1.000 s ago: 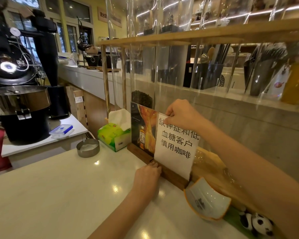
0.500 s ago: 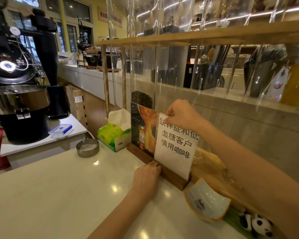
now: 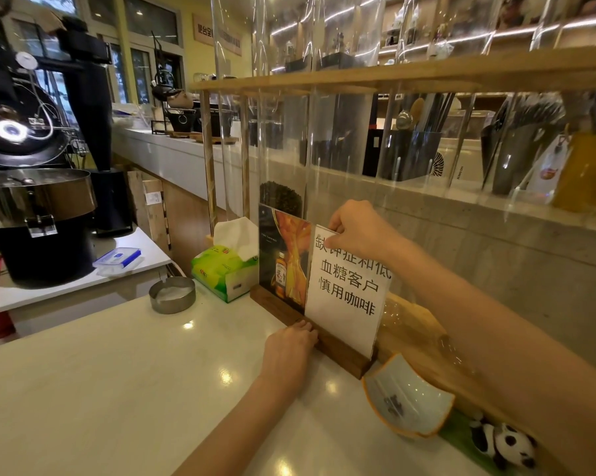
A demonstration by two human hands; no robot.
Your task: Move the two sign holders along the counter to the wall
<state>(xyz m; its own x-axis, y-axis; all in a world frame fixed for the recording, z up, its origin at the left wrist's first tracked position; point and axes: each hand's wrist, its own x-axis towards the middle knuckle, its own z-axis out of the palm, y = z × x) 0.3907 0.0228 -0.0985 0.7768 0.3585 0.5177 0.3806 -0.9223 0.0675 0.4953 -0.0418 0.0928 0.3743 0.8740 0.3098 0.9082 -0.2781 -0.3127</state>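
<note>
Two sign holders stand end to end on the white counter [image 3: 118,389], close against the grey wall. The nearer one [image 3: 346,297] has a white sheet with black characters in a clear pane on a dark wood base. The farther one [image 3: 283,259] shows a dark poster with a bottle. My right hand [image 3: 355,231] pinches the top left corner of the white sign's pane. My left hand [image 3: 289,348] rests on the counter with its fingertips against the wood base where the two holders meet.
A green tissue box [image 3: 224,269] and a round metal ashtray [image 3: 172,295] sit left of the signs. A curved white dish [image 3: 406,400] and a toy panda [image 3: 504,444] lie to the right. A wooden rack [image 3: 392,73] with clear tubes stands over the signs. A black roaster [image 3: 32,187] is at far left.
Almost nothing has moved. Both hands keep the same hold on the white sign holder, which stays in place.
</note>
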